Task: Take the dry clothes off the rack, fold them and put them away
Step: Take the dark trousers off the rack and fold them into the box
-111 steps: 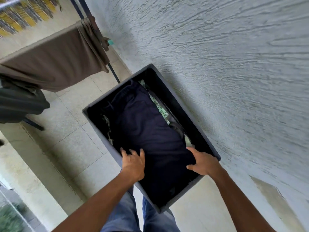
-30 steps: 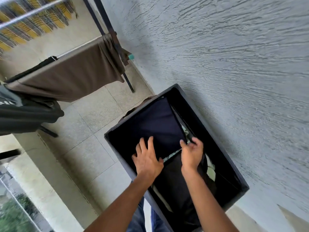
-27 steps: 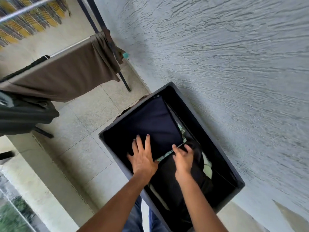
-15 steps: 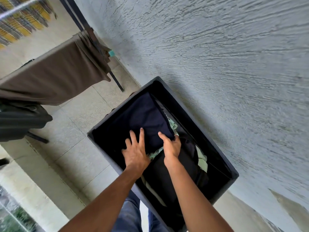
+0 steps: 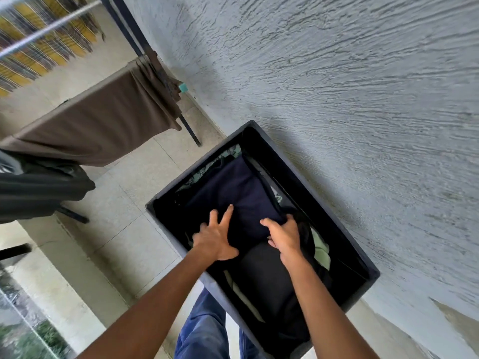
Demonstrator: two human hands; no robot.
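A folded navy garment (image 5: 233, 187) lies in the far half of a dark storage box (image 5: 321, 174) that stands against the wall. My left hand (image 5: 216, 237) rests flat on the garment's near edge with fingers spread. My right hand (image 5: 283, 235) holds its near right corner, fingers curled over the fold. A black folded garment (image 5: 267, 275) fills the near half of the box. Green patterned cloth (image 5: 199, 173) and pale green cloth (image 5: 321, 248) show beneath them.
A drying rack (image 5: 186, 125) stands to the left with a brown cloth (image 5: 98, 128), a black garment (image 5: 39, 193) and a striped yellow cloth (image 5: 39, 45) hanging on it. A rough grey wall (image 5: 350, 86) runs along the right. Tiled floor (image 5: 121, 229) lies left of the box.
The navy garment, spread over the whole box earlier, now lies folded in the far half. Both hands moved up to its near edge and pushed it farther along.
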